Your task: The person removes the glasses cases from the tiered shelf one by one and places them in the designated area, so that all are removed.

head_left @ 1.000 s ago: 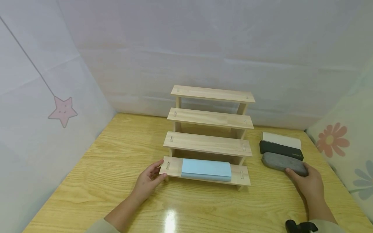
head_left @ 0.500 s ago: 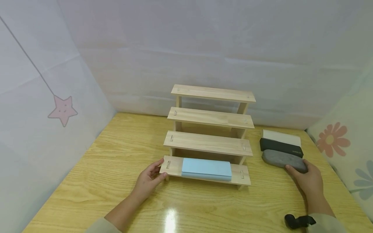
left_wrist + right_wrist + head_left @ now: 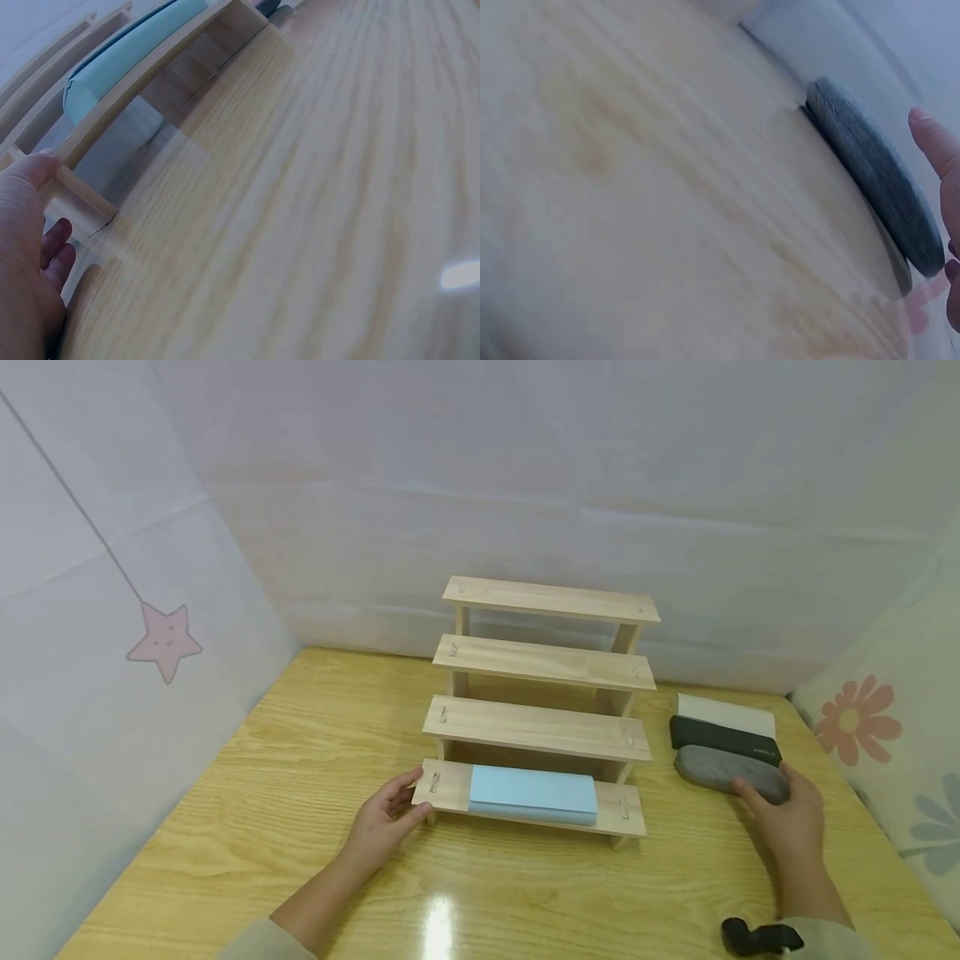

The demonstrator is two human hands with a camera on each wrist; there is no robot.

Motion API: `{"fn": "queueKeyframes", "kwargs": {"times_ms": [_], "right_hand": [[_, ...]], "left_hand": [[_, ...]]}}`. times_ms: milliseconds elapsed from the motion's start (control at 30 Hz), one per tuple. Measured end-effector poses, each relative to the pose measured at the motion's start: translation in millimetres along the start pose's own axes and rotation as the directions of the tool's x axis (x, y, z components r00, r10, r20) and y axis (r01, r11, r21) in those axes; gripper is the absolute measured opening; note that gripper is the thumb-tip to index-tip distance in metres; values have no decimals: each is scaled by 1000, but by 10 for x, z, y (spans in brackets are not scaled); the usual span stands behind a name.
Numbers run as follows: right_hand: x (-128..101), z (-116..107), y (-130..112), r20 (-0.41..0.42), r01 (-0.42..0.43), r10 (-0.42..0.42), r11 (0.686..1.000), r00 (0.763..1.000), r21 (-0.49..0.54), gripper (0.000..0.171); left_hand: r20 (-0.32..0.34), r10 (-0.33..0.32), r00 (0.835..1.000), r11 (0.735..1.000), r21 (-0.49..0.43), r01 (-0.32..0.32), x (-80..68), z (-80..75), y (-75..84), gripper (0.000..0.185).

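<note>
Right hand (image 3: 787,814): fingers curled loosely round the right end of the grey case (image 3: 727,772), thumb on its near side; contact appears light and a firm grip cannot be confirmed. The case lies flat on the table (image 3: 300,810), at 3 o'clock from the stepped wooden rack (image 3: 540,727), touching the black case (image 3: 723,742) behind it; a white case (image 3: 726,714) lies behind that at 12 o'clock.

Left hand (image 3: 386,822): fingers relaxed, thumb and fingertips resting against the left end of the rack's lowest step at 9 o'clock. It grips nothing. A light blue case (image 3: 532,795) lies flat on that step.

The left wrist view shows the thumb (image 3: 34,169) against the step's edge and the fingers below the board, which the head view hides. The right wrist view shows the grey case's rounded profile (image 3: 874,184) and one fingertip (image 3: 934,139) above it, blurred.

Both forearms enter from 6 o'clock, palms facing inward.
</note>
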State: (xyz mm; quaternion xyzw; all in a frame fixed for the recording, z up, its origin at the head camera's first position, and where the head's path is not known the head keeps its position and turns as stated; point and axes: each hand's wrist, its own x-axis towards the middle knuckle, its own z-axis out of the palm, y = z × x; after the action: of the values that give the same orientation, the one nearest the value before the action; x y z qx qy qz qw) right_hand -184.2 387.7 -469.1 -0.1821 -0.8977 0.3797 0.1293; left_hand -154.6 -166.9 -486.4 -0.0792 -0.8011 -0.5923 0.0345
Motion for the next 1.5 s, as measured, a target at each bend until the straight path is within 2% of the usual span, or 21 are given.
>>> {"fn": "queueKeyframes", "kwargs": {"times_ms": [500,667,800,1033,1133,1267,1367,1500], "right_hand": [[-260,82,-444,-44,36,-27,976,999,215,74],[-296,155,-557,-100,53,-25,956,995,289,69],[-318,199,-676,-141,101,-59,943,988,318,64],[-437,202,-910,-40,126,-119,934,992,333,65],[-492,207,-1008,-28,163,-163,935,986,314,64],[-559,228,-1138,-50,267,-264,914,963,305,63],[-607,253,-1224,-64,363,-362,881,930,304,63],[-664,278,-1328,-26,432,-445,851,895,298,64]], "left_hand": [[-12,-20,1000,1000,4,20,-36,27,-11,57],[-10,-23,1000,1000,9,24,-41,19,-18,57],[-9,-23,1000,1000,9,23,-48,18,-14,57],[-17,-33,999,999,3,33,-54,20,-3,56],[-12,-44,999,999,-3,44,-53,14,-4,56],[-3,-30,1000,1000,2,30,-41,13,6,56],[1,-10,1000,1000,4,10,-20,10,7,56],[0,0,1000,1000,5,0,4,4,11,56]]}}
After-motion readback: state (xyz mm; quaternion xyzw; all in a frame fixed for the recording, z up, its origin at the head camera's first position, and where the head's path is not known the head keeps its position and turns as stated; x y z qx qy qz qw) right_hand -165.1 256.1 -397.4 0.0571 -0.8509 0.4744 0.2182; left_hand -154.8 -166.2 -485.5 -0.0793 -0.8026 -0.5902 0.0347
